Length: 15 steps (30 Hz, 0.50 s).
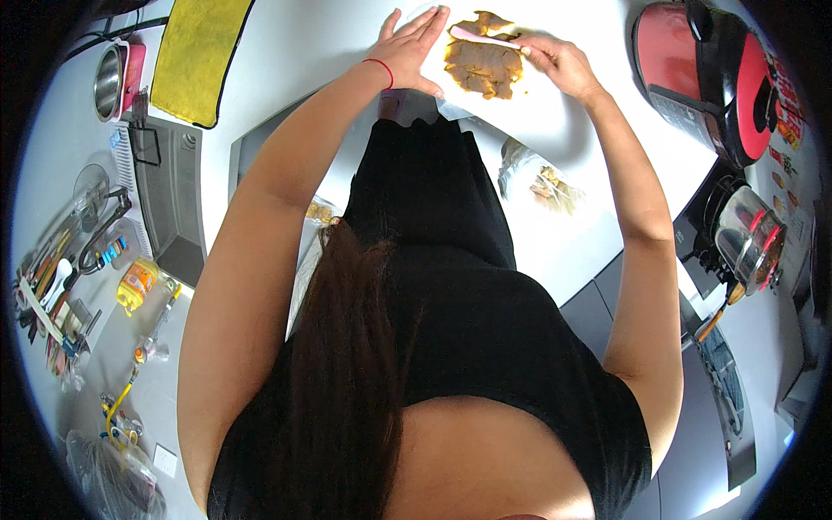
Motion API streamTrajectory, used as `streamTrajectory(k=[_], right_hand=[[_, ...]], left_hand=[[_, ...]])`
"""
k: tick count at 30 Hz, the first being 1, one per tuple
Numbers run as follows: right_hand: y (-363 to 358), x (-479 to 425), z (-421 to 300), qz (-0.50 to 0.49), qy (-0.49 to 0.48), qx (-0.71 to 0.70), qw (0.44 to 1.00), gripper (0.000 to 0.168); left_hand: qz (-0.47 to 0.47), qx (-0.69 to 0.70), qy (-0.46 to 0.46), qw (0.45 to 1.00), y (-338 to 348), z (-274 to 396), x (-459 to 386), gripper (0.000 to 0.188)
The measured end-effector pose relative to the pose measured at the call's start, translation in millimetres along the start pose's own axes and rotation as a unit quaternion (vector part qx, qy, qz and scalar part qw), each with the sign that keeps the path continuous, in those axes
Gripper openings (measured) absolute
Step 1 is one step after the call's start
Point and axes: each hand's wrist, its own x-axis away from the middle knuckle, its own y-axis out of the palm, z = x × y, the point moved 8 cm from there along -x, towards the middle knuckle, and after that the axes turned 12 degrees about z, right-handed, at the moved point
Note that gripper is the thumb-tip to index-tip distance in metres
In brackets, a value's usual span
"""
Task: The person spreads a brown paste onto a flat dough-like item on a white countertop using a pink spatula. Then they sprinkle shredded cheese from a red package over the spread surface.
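Observation:
A brown, sticky-looking sheet of food (484,65) lies flat on the white worktop, cracked into pieces with ragged edges. One piece (486,24) stands off at its far end. My right hand (561,62) grips the end of a slim pale-pink spatula or knife (483,38), whose blade rests across the far part of the brown food. To the left, my left hand (413,55) is spread with its fingers apart, palm towards the white surface beside the food. It holds nothing, and a red cord circles that wrist.
A red-and-black electric cooker (702,78) stands at right, with a glass-lidded pot (747,240) nearer me. At left are a yellow cloth or mat (198,58), a steel-lined pink container (112,81) and a sink (172,188). A plastic bag of food (546,179) sits below the counter edge.

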Motion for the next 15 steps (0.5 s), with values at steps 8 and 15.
streamTrajectory(k=[8, 15], right_hand=[[8, 21, -11, -0.06, -0.062, -0.019, 0.996, 0.024], [-3, 31, -18, -0.106, -0.102, -0.003, 0.989, 0.022]], left_hand=[[0.008, 0.003, -0.002, 1.0, 1, -1, 0, 0.156], [0.002, -0.015, -0.002, 1.0, 3, -2, 0, 0.155]])
